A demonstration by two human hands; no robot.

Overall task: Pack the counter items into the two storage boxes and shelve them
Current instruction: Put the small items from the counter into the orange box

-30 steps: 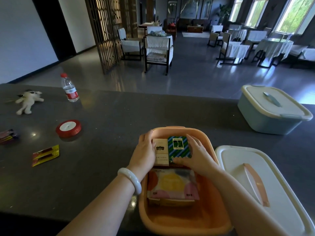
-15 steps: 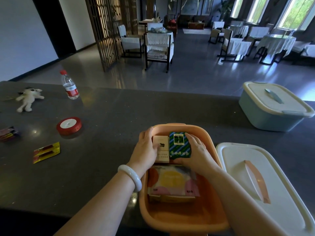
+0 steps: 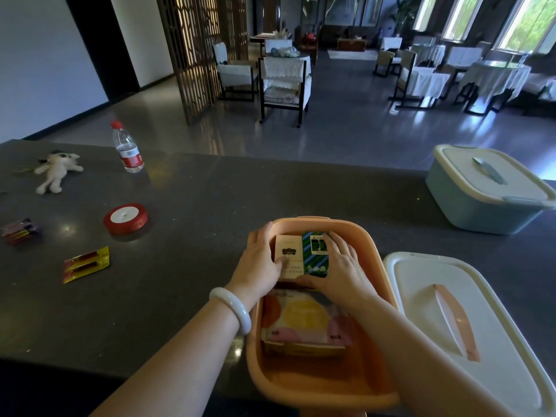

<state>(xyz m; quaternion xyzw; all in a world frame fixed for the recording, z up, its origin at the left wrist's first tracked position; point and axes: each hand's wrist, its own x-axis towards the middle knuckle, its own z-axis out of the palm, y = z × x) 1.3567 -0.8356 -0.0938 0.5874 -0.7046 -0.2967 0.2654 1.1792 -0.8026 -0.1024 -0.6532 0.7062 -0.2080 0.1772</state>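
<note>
- The left hand (image 3: 260,261) cups the small beige cardboard carton (image 3: 288,251), thumb on its face, at the far end of the open peach plastic storage box (image 3: 371,245).
- The right hand (image 3: 341,267) clasps the green striped packet (image 3: 315,255), which touches the carton. I'd set both down level and snug.
- Whatever lies under them is hidden, and the small print is unreadable.

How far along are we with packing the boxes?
Done: a tissue pack lies in the orange box. In hand: the left hand holds a beige pack and the right hand a green pack, side by side inside it. Left: bottle, plush toy, ribbon spool, yellow packet and purple packet sit on the counter; the lid lies beside the orange box; the blue box is lidded, unshelved.
</note>
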